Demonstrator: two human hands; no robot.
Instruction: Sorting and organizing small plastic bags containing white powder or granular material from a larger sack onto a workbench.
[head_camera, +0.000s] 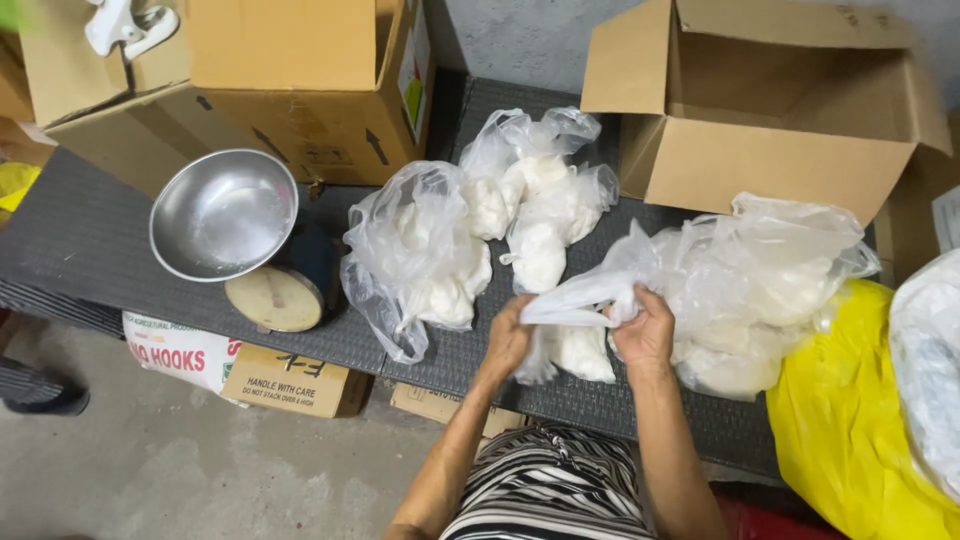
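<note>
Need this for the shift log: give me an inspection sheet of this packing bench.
Surface: dark woven bench top, crowded.
Job's things: small clear bag of white lumps, neck gathered in both hands.
Clutter: filled bags, larger clear bag, metal scale bowl, open cardboard box, yellow sack.
Grippers: left hand and right hand closed on the bag neck.
Cables: nothing seen.
Surroundings: concrete floor, cartons under bench.

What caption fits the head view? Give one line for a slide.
Left hand and right hand grip a clear bag of white lumps beside a scale.
</note>
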